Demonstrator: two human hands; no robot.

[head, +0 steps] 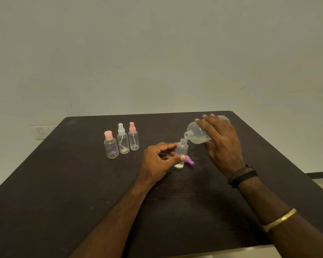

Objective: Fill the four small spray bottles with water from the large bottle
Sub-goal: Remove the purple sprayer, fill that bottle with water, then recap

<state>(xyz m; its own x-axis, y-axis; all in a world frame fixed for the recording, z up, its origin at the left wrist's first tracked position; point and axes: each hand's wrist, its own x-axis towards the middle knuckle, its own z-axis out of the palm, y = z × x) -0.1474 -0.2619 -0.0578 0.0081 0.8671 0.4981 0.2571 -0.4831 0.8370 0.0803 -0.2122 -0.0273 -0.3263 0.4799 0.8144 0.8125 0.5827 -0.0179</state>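
Large bottle (197, 135) is tipped almost flat over the right half of the table (73, 183), neck pointing down-left, its mouth right at the mouth of the open bottle (181, 149). Right hand (222, 142) wraps over it, fingers curled round the body, hiding most of it. Only the neck, the shoulder and water pooled along the low side show. Whether water is running between the two mouths is too fine to tell.

Left hand (157, 161) pinches the open bottle between thumb and fingers, near upright, a little water in its base. Purple cap (191, 162) lies just behind it, half hidden.

To the left, close together: pink-lid bottle (111, 147), white sprayer (123, 143), pink sprayer (134, 141), contents hard to read. Both arms (119, 211) run off the bottom edge. Bare table spreads wide front-left, and the far edge sits close behind the large bottle.
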